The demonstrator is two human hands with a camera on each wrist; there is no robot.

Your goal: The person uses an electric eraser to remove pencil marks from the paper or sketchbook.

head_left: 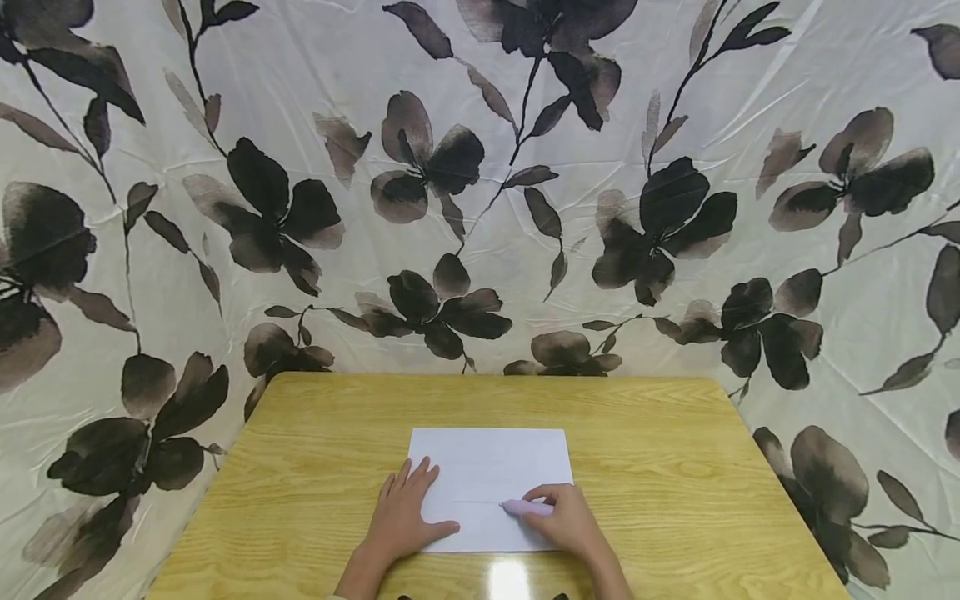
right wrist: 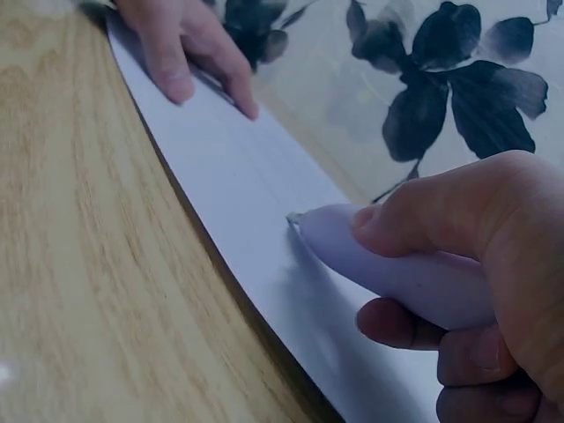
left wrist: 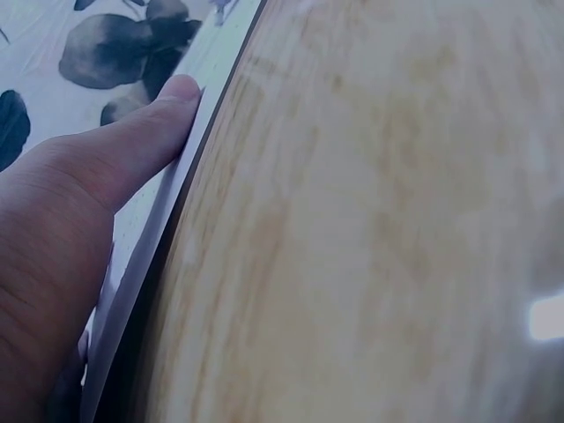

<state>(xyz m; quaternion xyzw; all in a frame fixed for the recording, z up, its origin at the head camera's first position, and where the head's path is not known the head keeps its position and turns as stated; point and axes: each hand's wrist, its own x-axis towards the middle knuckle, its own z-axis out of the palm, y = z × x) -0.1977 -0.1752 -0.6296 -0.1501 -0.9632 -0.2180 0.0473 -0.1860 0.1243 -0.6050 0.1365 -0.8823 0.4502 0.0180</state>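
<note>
A white sheet of paper (head_left: 495, 462) lies on the wooden table. My left hand (head_left: 405, 514) rests flat on its left side, fingers spread and thumb stretched along the near edge; the left wrist view shows the thumb (left wrist: 145, 137) on the paper close to its edge. My right hand (head_left: 566, 518) grips a pale purple, thick-bodied pen-shaped tool (right wrist: 397, 269) between thumb and fingers. Its small greyish tip is at the paper's surface. A thin straight line (head_left: 476, 502) runs across the sheet from the left to that tip.
The yellowish wooden table (head_left: 315, 467) extends around the paper on all sides. Behind and beside it hangs a white cloth (head_left: 345, 250) printed with dark flowers. A bright light reflection (head_left: 508, 577) shows on the tabletop at the near side.
</note>
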